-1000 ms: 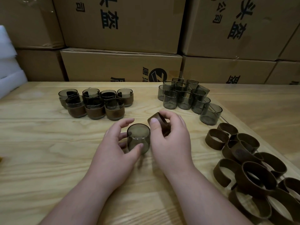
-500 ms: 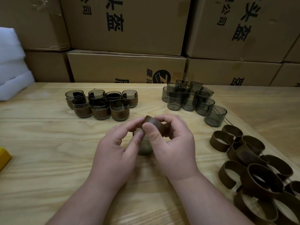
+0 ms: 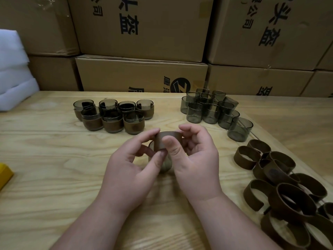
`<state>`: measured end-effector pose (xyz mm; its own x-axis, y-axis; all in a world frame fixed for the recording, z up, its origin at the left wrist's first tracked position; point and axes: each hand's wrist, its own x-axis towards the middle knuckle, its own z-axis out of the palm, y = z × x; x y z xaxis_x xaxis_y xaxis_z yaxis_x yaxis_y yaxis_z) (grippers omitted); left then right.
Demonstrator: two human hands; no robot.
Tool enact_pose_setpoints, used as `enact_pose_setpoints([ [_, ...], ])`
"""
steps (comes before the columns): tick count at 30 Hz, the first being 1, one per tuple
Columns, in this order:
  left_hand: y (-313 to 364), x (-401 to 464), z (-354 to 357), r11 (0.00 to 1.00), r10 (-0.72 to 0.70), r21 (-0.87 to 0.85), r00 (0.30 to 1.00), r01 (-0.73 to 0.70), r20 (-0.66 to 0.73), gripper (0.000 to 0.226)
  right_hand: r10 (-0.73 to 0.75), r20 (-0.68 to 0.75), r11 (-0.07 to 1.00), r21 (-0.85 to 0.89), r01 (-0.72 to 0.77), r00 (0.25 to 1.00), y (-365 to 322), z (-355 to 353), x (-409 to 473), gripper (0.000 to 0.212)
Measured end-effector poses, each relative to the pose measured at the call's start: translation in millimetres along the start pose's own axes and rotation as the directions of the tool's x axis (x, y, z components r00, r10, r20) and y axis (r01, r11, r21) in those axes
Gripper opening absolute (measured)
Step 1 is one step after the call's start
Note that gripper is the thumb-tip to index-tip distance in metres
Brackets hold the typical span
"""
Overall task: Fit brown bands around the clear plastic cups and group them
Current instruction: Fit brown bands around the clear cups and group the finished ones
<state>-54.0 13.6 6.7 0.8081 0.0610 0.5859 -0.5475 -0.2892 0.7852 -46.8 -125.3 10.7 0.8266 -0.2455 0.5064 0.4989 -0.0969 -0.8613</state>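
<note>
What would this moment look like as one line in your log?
step: fitting band | left hand: pinches brown band | right hand: pinches brown band | clear cup: under band, between hands

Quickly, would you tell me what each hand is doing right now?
Left hand: fingers pinch the brown band over the clear cup.
Right hand: thumb and fingers pinch the same band.

We face a pale wooden table (image 3: 54, 159) with visible grain. Behind it we see stacked cardboard boxes (image 3: 144, 27) printed with black characters, filling the whole back. At our left, white foam sheets (image 3: 12, 69) sit piled, and a yellow object (image 3: 4, 175) lies at the table's edge.
</note>
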Motion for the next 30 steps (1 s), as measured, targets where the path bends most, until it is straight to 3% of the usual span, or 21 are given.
enact_pose_setpoints([
  [4, 0.3, 1.0, 2.3, 0.998, -0.025, -0.062, 1.0, 0.025, 0.002, 0.038, 0.022, -0.047, 0.993, 0.113, -0.017, 0.999, -2.6, -1.5, 3.8, 0.071],
  [6, -0.3, 2.0, 3.0, 0.987, -0.104, -0.126, 0.994, 0.1, -0.019, 0.036, 0.014, -0.045, 0.993, 0.117, -0.008, 0.999, -2.2, -1.9, 3.9, 0.052],
  [9, -1.3, 3.9, 1.1, 0.938, -0.213, -0.284, 0.977, 0.199, -0.017, 0.042, -0.038, 0.006, 0.999, -0.03, 0.038, 0.999, 0.1, -0.9, 2.1, 0.026],
  [17, -0.6, 6.1, 2.7, 0.917, -0.3, -0.307, 0.948, 0.256, -0.105, 0.018, -0.077, 0.254, 0.961, -0.237, 0.139, 0.964, -1.6, -1.6, -1.2, 0.067],
  [22, 2.1, 6.8, 2.1, 0.913, -0.337, -0.292, 0.931, 0.286, -0.142, 0.02, -0.071, 0.392, 0.945, -0.267, 0.188, 0.917, -0.6, -0.4, -4.0, 0.076],
  [30, -2.8, 6.5, -0.1, 0.931, -0.332, -0.232, 0.919, 0.283, -0.211, 0.025, -0.208, 0.271, 0.917, -0.281, 0.284, 0.94, 0.6, 0.8, -1.1, 0.068],
])
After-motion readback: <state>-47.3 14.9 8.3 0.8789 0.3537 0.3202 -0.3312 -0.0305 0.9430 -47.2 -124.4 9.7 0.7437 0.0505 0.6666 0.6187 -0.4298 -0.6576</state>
